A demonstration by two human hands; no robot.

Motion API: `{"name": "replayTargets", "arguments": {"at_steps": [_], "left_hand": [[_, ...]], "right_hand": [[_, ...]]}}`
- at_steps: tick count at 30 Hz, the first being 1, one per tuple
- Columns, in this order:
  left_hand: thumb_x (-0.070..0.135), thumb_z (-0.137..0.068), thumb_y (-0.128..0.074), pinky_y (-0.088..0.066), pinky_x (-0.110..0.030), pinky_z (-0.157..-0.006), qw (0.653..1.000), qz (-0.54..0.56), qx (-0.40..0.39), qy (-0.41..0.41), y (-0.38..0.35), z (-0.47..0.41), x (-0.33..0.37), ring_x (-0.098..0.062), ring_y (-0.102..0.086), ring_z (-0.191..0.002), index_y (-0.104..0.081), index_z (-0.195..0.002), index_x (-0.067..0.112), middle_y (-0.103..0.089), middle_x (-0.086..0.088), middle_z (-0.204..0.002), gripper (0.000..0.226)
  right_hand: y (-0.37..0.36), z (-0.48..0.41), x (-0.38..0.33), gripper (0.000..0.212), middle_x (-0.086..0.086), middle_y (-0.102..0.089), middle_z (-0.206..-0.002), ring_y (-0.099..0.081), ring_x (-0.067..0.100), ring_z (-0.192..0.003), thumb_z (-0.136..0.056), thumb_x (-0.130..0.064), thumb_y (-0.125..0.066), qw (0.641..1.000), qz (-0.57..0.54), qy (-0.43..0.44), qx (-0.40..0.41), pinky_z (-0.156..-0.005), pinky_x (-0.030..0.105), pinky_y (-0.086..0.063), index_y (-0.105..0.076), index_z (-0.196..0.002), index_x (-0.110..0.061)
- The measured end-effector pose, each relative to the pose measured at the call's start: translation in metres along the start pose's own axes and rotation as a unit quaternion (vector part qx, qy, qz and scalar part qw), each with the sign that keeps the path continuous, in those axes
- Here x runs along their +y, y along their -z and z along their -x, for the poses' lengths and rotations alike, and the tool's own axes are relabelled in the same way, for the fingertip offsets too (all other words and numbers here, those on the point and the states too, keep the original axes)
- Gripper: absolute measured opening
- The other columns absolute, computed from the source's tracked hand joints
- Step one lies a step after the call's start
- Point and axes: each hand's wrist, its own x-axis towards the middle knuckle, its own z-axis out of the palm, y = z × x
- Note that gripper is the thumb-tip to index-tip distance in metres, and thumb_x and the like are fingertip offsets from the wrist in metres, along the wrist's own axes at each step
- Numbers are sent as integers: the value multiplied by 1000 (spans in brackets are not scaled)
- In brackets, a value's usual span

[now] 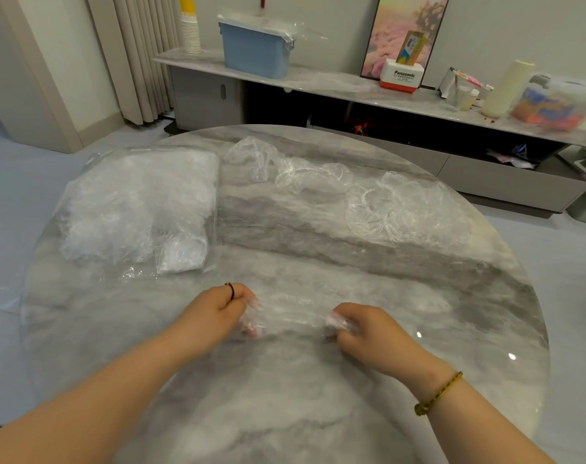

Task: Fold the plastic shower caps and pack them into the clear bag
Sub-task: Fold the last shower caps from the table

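Note:
A clear plastic shower cap [293, 314] is stretched into a narrow band just above the round marble table [284, 380]. My left hand [218, 313] grips its left end and my right hand [361, 329] grips its right end, fingers curled round the plastic. At the table's left lies the clear bag [141, 205], stuffed with white crumpled plastic. Three loose shower caps lie unfolded at the back: one [251, 159], a second [313, 175] and a large one [402, 209] at the right.
Beyond the table runs a low marble-topped cabinet with a blue box [256, 50], a stack of paper cups [189, 28], a Panasonic box [402, 77] and other clutter. Curtains hang at the back left. Grey floor surrounds the table.

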Motion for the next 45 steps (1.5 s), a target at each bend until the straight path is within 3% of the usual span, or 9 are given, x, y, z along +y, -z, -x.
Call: {"name": "replayTargets", "arguments": {"at_steps": [5, 8, 12, 17, 21, 25, 28, 36, 45], "left_hand": [[22, -96, -45, -42, -17, -55, 990, 67, 125, 26, -2, 3, 15, -6, -57, -51, -58, -105, 12, -56, 8, -54, 19], [34, -91, -39, -33, -29, -75, 926, -193, 263, -190, -3, 9, 18, -21, -57, -81, -57, -110, 13, -65, 0, -86, 34], [33, -101, -16, -24, -35, -103, 832, -348, 176, -394, -35, 10, 9, -18, -46, -112, -52, -116, 19, -63, -4, -117, 41], [38, -100, 0, -10, -32, -107, 843, -469, 40, -261, -51, 5, -13, -18, -56, -115, -66, -114, 16, -66, -3, -116, 71], [40, -99, 1, -24, -33, -100, 857, -479, 0, -188, -53, 6, -19, -12, -66, -100, -71, -107, 19, -70, 2, -107, 75], [40, -99, 2, -26, -33, -97, 861, -474, -3, -184, -60, 10, -23, -13, -66, -99, -72, -103, 18, -70, 2, -107, 77], [40, -99, -1, -13, -29, -103, 863, -473, -28, -174, -60, 14, -23, -15, -66, -100, -71, -104, 15, -69, -1, -109, 75], [41, -98, 0, -20, -39, -99, 867, -479, -46, -130, -64, 17, -25, -15, -66, -101, -71, -105, 15, -68, 0, -111, 76], [46, -87, -28, -10, -43, -102, 869, -475, -88, -110, -64, 18, -24, -17, -65, -103, -71, -105, 18, -68, -1, -112, 55]], "right_hand": [[6, -1, -6, 22, -4, -67, -64, -62, 6, -53, -93, -11, -51, 951, -283, -121, -20, -61, 22, -48, -60, -73, -10], [-1, -6, -8, 18, -2, -66, -63, -60, 11, -50, -93, -16, -51, 945, -289, -153, -18, -66, 40, -50, -56, -78, -10], [-10, -10, -12, 19, -4, -61, -54, -59, 15, -51, -93, -21, -51, 962, -234, -139, -24, -56, 39, -49, -54, -75, -15], [-18, -14, -13, 8, -1, -58, -67, -55, 11, -52, -90, -26, -54, 975, -175, -139, -14, -47, 21, -41, -52, -87, -20], [-18, -15, -13, 31, -1, -53, -74, -51, 12, -51, -89, -25, -56, 962, -192, -196, 8, -43, 18, -40, -41, -116, -18], [-20, -10, -13, 45, 0, -54, -113, -55, 20, -103, -91, -21, -47, 979, 116, -137, 92, -85, 29, -43, -37, -134, -16], [-41, -10, -17, 41, 4, -67, -109, -65, 24, -102, -74, -18, -43, 935, 230, 34, 267, -92, 35, -45, -67, -106, -11], [-76, -11, -11, 68, -4, -68, -112, -64, 9, -103, -100, -29, -4, 959, 281, 4, 47, -99, 33, -28, -72, -103, -20], [-70, -10, -10, 79, 1, -59, -127, -54, 10, -118, -97, -40, 8, 964, 264, 2, 23, -108, 25, -17, -64, -117, -14]]}}
